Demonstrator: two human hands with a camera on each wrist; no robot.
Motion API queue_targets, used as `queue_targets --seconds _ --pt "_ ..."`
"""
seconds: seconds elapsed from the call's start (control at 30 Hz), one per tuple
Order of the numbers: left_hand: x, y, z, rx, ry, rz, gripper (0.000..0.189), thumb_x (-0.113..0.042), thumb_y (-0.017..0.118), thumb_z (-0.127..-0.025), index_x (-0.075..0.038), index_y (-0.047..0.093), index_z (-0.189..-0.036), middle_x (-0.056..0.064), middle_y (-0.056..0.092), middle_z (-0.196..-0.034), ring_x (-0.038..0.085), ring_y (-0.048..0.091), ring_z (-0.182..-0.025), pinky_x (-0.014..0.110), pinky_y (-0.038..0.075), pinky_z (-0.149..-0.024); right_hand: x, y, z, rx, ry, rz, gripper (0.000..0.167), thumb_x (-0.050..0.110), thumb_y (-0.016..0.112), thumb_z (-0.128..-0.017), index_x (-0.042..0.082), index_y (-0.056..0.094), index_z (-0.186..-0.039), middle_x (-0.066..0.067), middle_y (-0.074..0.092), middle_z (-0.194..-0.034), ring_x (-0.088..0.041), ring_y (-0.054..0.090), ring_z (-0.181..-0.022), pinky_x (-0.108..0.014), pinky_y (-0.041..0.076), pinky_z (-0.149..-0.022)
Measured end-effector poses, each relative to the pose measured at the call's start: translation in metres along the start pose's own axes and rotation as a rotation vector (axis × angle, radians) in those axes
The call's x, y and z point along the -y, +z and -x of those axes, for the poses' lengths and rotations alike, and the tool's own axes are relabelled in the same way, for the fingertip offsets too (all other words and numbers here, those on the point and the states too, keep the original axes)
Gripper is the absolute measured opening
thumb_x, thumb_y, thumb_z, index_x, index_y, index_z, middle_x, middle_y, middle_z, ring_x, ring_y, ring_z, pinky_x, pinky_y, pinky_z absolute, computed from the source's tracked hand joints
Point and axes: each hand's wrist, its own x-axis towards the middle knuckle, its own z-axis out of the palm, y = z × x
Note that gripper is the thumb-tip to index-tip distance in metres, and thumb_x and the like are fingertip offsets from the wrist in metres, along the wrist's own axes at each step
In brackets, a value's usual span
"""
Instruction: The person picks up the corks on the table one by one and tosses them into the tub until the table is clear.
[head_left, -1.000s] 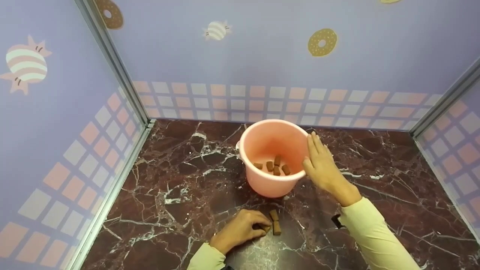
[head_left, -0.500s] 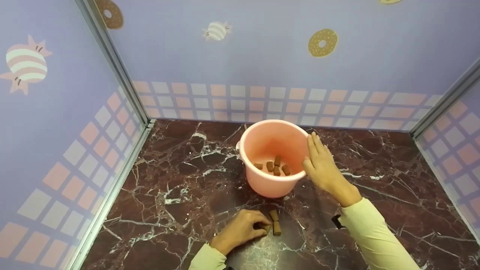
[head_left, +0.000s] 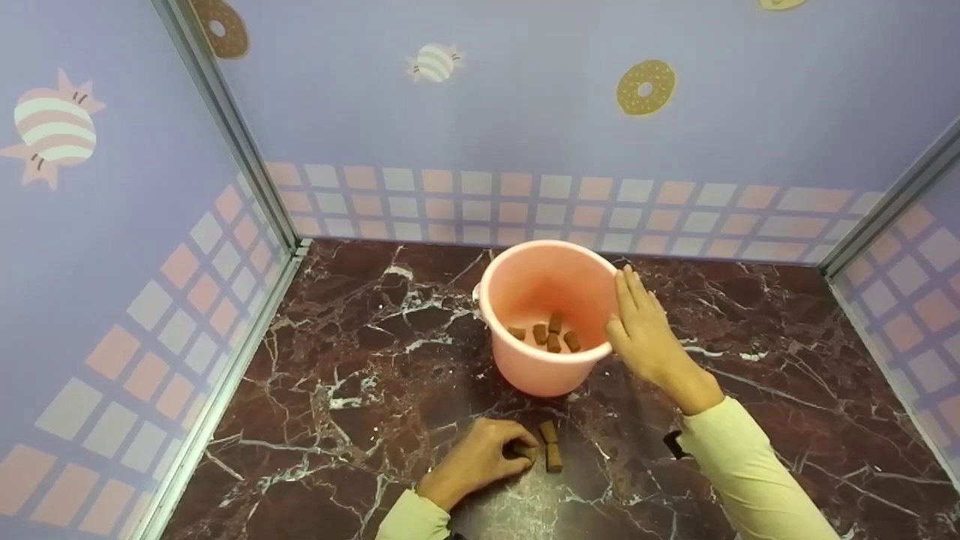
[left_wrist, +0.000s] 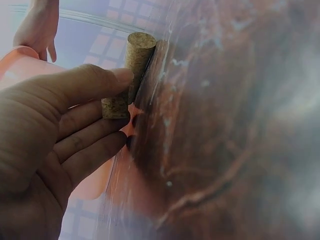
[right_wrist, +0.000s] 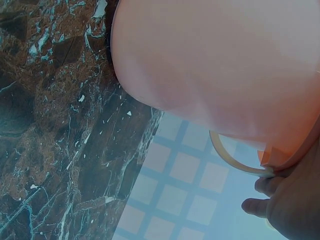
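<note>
In the head view my left hand [head_left: 484, 457] is low over the dark marbled tabletop in front of the pink bucket [head_left: 540, 375]. Its thumb and fingers pinch a short cork stopper [left_wrist: 115, 107], best seen in the left wrist view. Just beyond that, two more corks, a far cork [head_left: 548, 430] and a near cork [head_left: 553, 457], lie almost end to end. My right hand [head_left: 646, 334] rests against the right side of the bucket's rim, fingers straight and pointing away. Several corks [head_left: 553, 343] lie on the bucket's bottom.
The bucket's curved handle [right_wrist: 235, 162] hangs beside the right fingers in the right wrist view. A purple patterned wall [head_left: 525, 112] closes off the back of the marbled tabletop [head_left: 375, 337]. Another wall [head_left: 112, 300] stands along the left, and one more on the right [head_left: 922, 300].
My left hand and its pinched cork have shifted very slightly left, away from the two lying corks. The right hand and the bucket have stayed in place.
</note>
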Motion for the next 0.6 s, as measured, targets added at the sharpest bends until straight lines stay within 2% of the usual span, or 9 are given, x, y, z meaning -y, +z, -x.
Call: queue_targets --seconds 0.13,0.4,0.6 --pt "0.001 0.0002 0.0012 -0.014 -0.008 0.035 0.022 0.0 0.089 -0.082 -0.007 0.08 -0.101 -0.001 0.079 -0.098 0.005 0.071 -0.088 0.017 0.059 -0.084 0.0008 -0.0008 0.0009 0.013 0.011 0.001 0.069 0.016 0.04 -0.107 -0.012 0.012 -0.163 -0.029 0.006 -0.173 -0.044 0.007 -0.16 -0.061 0.004 -0.129" --pt "0.0014 -0.0005 0.001 -0.037 0.053 0.017 0.024 -0.002 0.089 -0.083 -0.003 0.082 -0.105 0.003 0.08 -0.103 0.011 0.075 -0.095 0.017 0.056 -0.093 0.0006 -0.0013 0.0005 0.024 0.014 0.009 0.069 0.015 0.041 -0.107 -0.012 0.012 -0.163 -0.029 0.004 -0.173 -0.045 0.007 -0.16 -0.061 0.003 -0.129" --pt "0.0005 -0.0015 0.0 -0.062 0.056 0.022 0.024 -0.002 0.09 -0.082 -0.003 0.083 -0.105 0.004 0.08 -0.103 0.013 0.076 -0.095 0.018 0.056 -0.093 0.0 -0.0013 0.0006 0.025 0.015 0.004 0.069 0.015 0.041 -0.107 -0.013 0.012 -0.163 -0.029 0.004 -0.173 -0.045 0.006 -0.16 -0.061 0.002 -0.129"
